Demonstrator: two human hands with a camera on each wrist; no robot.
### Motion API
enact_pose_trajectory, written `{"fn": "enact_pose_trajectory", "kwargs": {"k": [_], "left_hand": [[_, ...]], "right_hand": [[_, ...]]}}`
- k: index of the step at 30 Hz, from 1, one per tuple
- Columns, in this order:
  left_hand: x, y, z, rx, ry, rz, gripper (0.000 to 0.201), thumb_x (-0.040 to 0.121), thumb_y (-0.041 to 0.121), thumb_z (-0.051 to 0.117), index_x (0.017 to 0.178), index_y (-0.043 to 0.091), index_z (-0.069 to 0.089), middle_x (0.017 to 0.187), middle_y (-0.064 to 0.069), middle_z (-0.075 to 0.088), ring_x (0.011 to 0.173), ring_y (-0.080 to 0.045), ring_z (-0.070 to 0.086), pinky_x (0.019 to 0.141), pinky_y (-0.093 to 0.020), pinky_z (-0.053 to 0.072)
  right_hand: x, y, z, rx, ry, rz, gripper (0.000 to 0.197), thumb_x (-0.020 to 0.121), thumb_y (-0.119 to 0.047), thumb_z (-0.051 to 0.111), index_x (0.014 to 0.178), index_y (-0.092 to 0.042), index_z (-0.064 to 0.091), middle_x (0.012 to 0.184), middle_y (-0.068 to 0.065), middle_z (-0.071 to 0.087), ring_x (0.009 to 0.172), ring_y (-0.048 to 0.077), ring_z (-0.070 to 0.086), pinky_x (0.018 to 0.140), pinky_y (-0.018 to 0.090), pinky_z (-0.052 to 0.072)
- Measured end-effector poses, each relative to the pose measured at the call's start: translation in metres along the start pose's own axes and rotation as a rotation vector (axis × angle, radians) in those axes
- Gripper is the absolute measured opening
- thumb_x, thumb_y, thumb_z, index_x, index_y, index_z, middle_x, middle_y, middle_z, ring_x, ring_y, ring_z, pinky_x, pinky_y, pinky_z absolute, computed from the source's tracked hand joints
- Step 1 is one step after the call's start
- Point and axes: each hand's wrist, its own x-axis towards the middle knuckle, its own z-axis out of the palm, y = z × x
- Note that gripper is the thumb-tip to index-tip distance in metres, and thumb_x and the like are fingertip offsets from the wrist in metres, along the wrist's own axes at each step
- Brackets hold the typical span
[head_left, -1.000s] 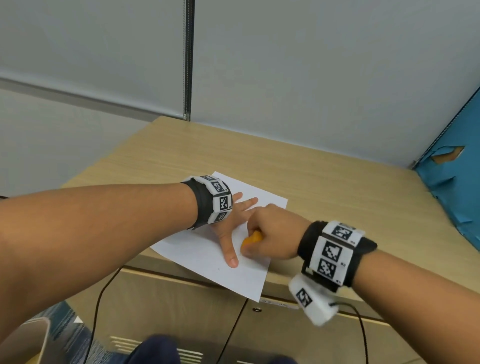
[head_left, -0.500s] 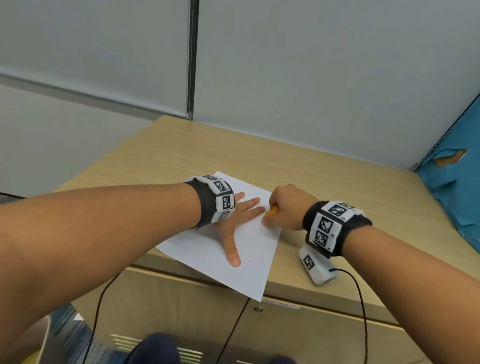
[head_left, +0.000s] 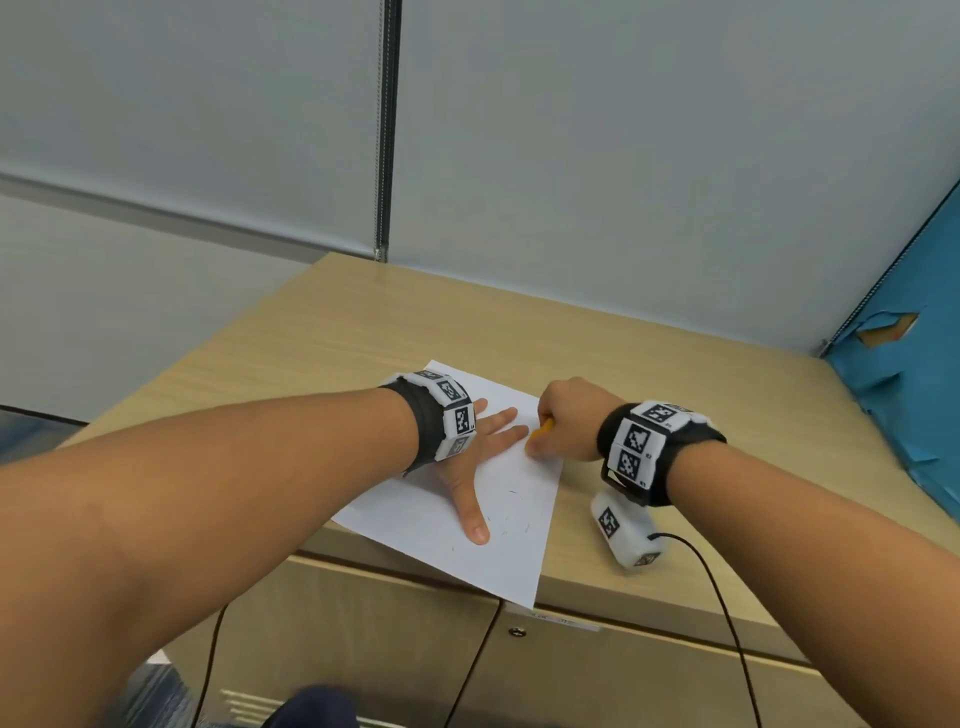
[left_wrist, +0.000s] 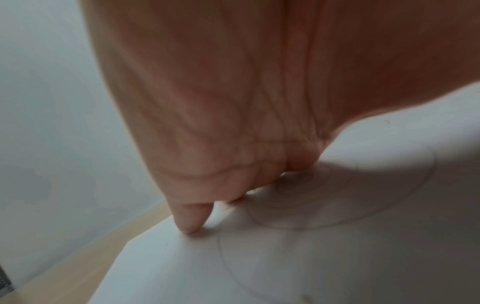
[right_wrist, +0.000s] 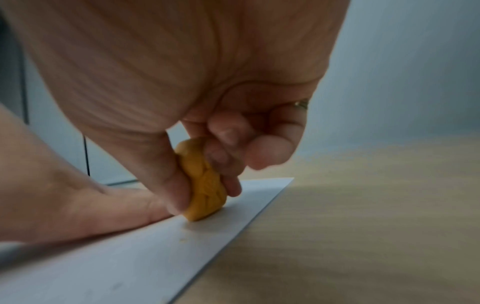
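A white sheet of paper (head_left: 511, 525) lies on the wooden cabinet top (head_left: 363, 322), one corner hanging over the front edge. My left hand (head_left: 480, 457) lies flat on the paper with fingers spread, holding it down. My right hand (head_left: 563, 426) pinches an orange eraser (right_wrist: 203, 185) between thumb and fingers and presses it onto the paper near the sheet's right edge, close to my left fingertips. Only a sliver of the eraser (head_left: 543, 428) shows in the head view. Faint pencil circles (left_wrist: 337, 195) and small marks (head_left: 511, 522) show on the paper (left_wrist: 311, 257).
A white wrist camera block (head_left: 621, 530) with a black cable rests on the top right of the paper. A grey wall stands behind, a blue torn panel (head_left: 904, 374) at the right. Cabinet doors (head_left: 363, 649) are below the front edge.
My right hand has moved with the eraser from near my left thumb up and right to the sheet's far right edge. The left hand has stayed flat on the paper.
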Motion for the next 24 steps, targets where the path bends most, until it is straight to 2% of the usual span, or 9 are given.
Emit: {"fn": "enact_pose_trajectory", "kwargs": {"k": [2,6,9,12,14,16,19,22,24], "left_hand": [[-0.002,0.001,-0.001,-0.002,0.007,0.001,0.147,0.049,0.088,0.068,0.147,0.038,-0.030,0.158,0.007,-0.034,0.147,-0.034,-0.023,0.116,-0.064,-0.004],[-0.003,0.002,-0.003,0.025,0.005,-0.016,0.150,0.043,0.094,0.062,0.148,0.037,-0.029,0.159,0.005,-0.033,0.148,-0.034,-0.020,0.117,-0.064,0.000],[-0.004,0.007,-0.002,0.010,0.012,-0.050,0.154,0.036,0.099,0.054,0.149,0.034,-0.029,0.159,0.003,-0.032,0.149,-0.036,-0.017,0.117,-0.063,0.002],[-0.007,0.016,0.008,-0.061,0.056,-0.152,0.145,0.044,0.101,0.047,0.151,0.034,-0.025,0.160,-0.004,-0.029,0.149,-0.041,-0.008,0.118,-0.061,0.006],[-0.012,0.020,0.013,-0.109,0.073,-0.222,0.138,0.050,0.102,0.043,0.152,0.036,-0.022,0.161,-0.011,-0.025,0.149,-0.045,-0.002,0.117,-0.061,0.010],[-0.021,0.024,0.013,-0.102,0.059,-0.268,0.133,0.054,0.100,0.043,0.152,0.037,-0.020,0.162,-0.016,-0.020,0.147,-0.047,0.006,0.116,-0.061,0.014],[-0.036,0.027,0.008,-0.049,0.024,-0.283,0.127,0.064,0.094,0.047,0.154,0.032,-0.017,0.164,-0.017,-0.010,0.146,-0.043,0.017,0.115,-0.056,0.019],[-0.041,0.019,0.000,0.019,0.009,-0.216,0.129,0.064,0.091,0.052,0.155,0.029,-0.016,0.165,-0.010,-0.011,0.150,-0.038,0.007,0.117,-0.057,0.013],[-0.037,0.012,-0.006,0.091,0.037,-0.080,0.130,0.064,0.090,0.054,0.155,0.030,-0.017,0.165,-0.003,-0.015,0.151,-0.034,-0.006,0.117,-0.060,0.006]], "right_hand": [[-0.002,0.000,0.000,0.019,-0.008,0.007,0.034,0.085,-0.039,0.071,0.064,-0.016,0.057,0.068,0.001,0.059,0.067,0.023,0.057,0.060,0.030,0.045],[-0.032,-0.002,0.004,0.088,-0.007,-0.022,0.030,0.087,-0.038,0.068,0.081,-0.009,0.070,0.085,0.010,0.072,0.075,0.025,0.064,0.069,0.037,0.053],[-0.054,-0.013,0.021,0.166,-0.020,-0.084,0.032,0.088,-0.039,0.071,0.084,-0.008,0.072,0.083,0.010,0.071,0.070,0.019,0.058,0.070,0.039,0.054],[-0.059,-0.013,0.026,0.146,-0.009,-0.066,0.030,0.087,-0.041,0.070,0.086,-0.011,0.071,0.083,0.005,0.069,0.075,0.022,0.063,0.070,0.037,0.053],[-0.052,-0.007,0.019,0.078,-0.010,-0.035,0.032,0.086,-0.042,0.066,0.089,-0.011,0.072,0.088,0.007,0.072,0.083,0.028,0.068,0.072,0.039,0.056],[-0.042,-0.001,0.014,0.074,-0.018,-0.006,0.034,0.085,-0.041,0.066,0.094,-0.009,0.073,0.094,0.010,0.073,0.088,0.029,0.069,0.069,0.036,0.053],[-0.027,0.003,0.013,0.087,-0.012,-0.010,0.034,0.085,-0.039,0.067,0.096,-0.008,0.072,0.099,0.012,0.073,0.083,0.026,0.065,0.069,0.034,0.048],[-0.021,0.002,0.010,0.078,-0.012,-0.034,0.027,0.087,-0.038,0.067,0.092,-0.012,0.071,0.095,0.007,0.071,0.084,0.025,0.064,0.078,0.039,0.055],[-0.021,0.001,0.009,0.047,-0.021,-0.071,0.027,0.090,-0.039,0.066,0.098,-0.014,0.071,0.097,0.004,0.069,0.090,0.025,0.064,0.082,0.040,0.053]]}}
